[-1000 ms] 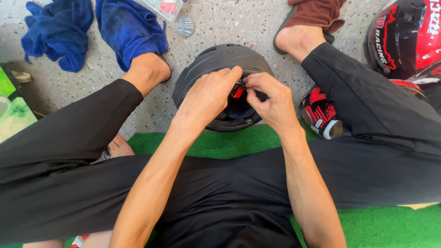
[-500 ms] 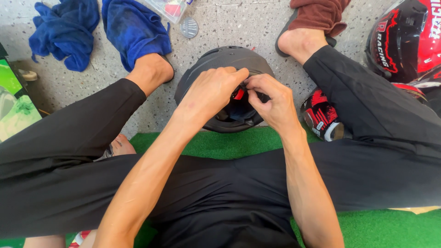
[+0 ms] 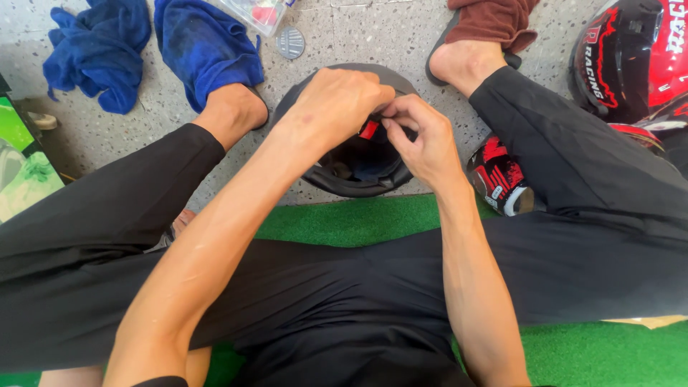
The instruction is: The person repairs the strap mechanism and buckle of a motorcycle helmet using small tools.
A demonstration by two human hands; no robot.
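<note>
A dark grey helmet lies upside down on the speckled floor between my feet, its padded inside facing up. Over its opening my left hand and my right hand meet, fingertips pinching a small red buckle piece on the helmet's strap. Most of the strap is hidden under my fingers. My legs in black trousers spread to both sides of the helmet.
A red and black helmet sits at the far right, a red and black glove beside my right leg. Blue cloths lie at the top left, near a small clear box and a round metal disc. Green turf lies under me.
Both hands have stayed on the strap piece over the helmet, shifting slightly; the fingers now pinch the red piece more closely together.
</note>
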